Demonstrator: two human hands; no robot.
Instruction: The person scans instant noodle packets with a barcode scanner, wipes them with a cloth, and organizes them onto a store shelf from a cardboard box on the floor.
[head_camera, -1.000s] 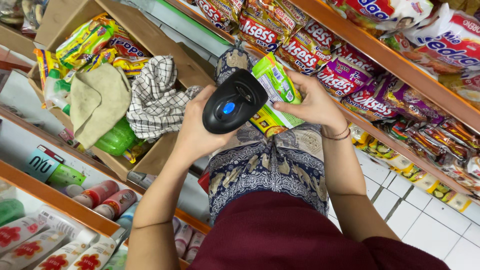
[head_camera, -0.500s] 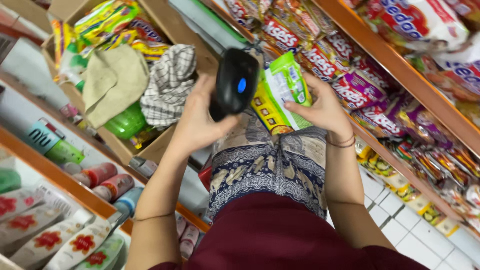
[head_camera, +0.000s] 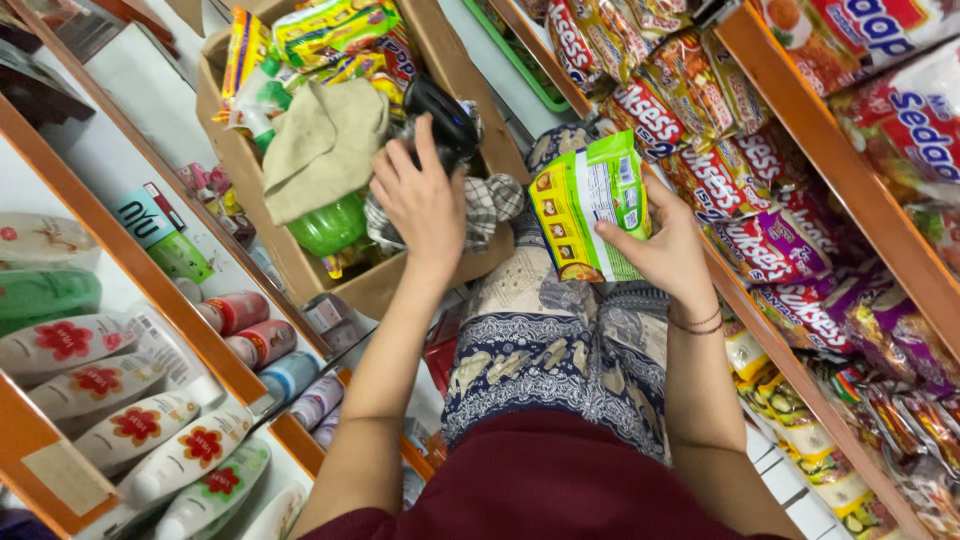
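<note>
My left hand (head_camera: 420, 195) grips a black handheld barcode scanner (head_camera: 440, 118) and holds it over the cardboard box (head_camera: 385, 285), above a checked cloth (head_camera: 490, 205). My right hand (head_camera: 665, 245) holds a green and yellow noodle packet (head_camera: 588, 205) upright, just to the right of the box and in front of the snack shelf. The two hands are apart, with the packet about a hand's width from the scanner.
The box holds a beige cloth (head_camera: 320, 145), a green bottle (head_camera: 328, 225) and yellow packets (head_camera: 330, 25). Orange shelves on the right (head_camera: 800, 110) carry red and purple snack packs. Left shelves (head_camera: 150, 290) hold white bottles and cans. White floor tiles (head_camera: 800, 470) show lower right.
My left hand has moved the scanner away from the packet, up and left into the box. The noodle packet has shifted right with my right hand.
</note>
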